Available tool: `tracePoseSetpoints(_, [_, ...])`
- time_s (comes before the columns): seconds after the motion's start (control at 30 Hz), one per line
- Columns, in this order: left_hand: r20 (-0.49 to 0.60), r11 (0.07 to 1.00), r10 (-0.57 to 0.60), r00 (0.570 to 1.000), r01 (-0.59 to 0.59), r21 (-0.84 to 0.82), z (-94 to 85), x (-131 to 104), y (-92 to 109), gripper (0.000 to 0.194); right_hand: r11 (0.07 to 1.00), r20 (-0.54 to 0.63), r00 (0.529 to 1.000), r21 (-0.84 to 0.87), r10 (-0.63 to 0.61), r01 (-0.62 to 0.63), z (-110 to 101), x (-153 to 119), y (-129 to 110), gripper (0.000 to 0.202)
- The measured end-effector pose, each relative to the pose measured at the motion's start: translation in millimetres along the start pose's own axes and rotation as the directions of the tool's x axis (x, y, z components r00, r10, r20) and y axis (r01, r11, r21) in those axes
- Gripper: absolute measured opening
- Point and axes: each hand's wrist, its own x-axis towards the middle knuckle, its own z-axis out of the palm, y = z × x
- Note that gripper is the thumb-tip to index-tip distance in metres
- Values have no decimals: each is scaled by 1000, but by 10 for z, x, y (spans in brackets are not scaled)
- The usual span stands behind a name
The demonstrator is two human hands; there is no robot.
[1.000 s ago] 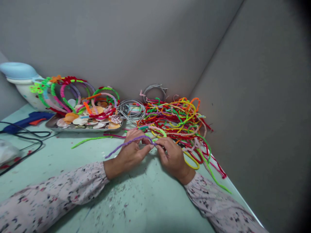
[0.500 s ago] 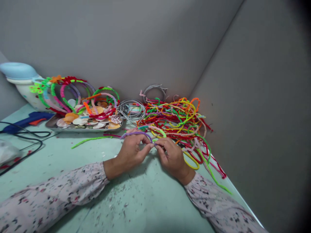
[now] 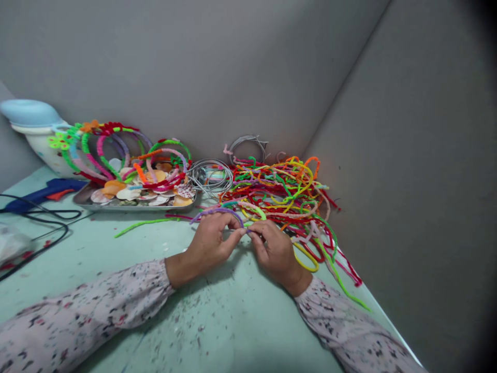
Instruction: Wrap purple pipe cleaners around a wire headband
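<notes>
A purple pipe cleaner arches over the fingers of my left hand, which pinches it near one end between thumb and forefinger. Fingertip to fingertip with it, my right hand is closed on the same purple end. A thin grey wire seems to run under the left fingers, though the hands mostly hide it. Just beyond my right hand spreads a heap of coloured pipe cleaners in red, orange, green, yellow and pink.
Left of the heap lie coils of grey wire. A metal tray holds seashells and fuzzy coloured hoops. Farther left are a blue glue gun, its black cable and a white container with a blue lid. Grey walls border the table.
The free end of the purple pipe cleaner has shifted slightly left above my left hand. Both hands stay pinched together in nearly the same place.
</notes>
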Motion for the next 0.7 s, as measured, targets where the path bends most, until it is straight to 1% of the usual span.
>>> tracePoseSetpoints(0.23, [-11,997,45,999,-44,61,-2,6,27,19,1000,15,1000,10,10,-11,-5,2,-4,14])
tracePoseSetpoints(0.43, [5,998,3,1000,-3,61,-7,25,36,21,1000,37,999,5,-5,4,-5,8,-18,15])
tracePoseSetpoints(0.7, [14,999,-15,1000,14,31,-9,42,30,22,1000,42,999,0,-14,14,-3,17,-13,16])
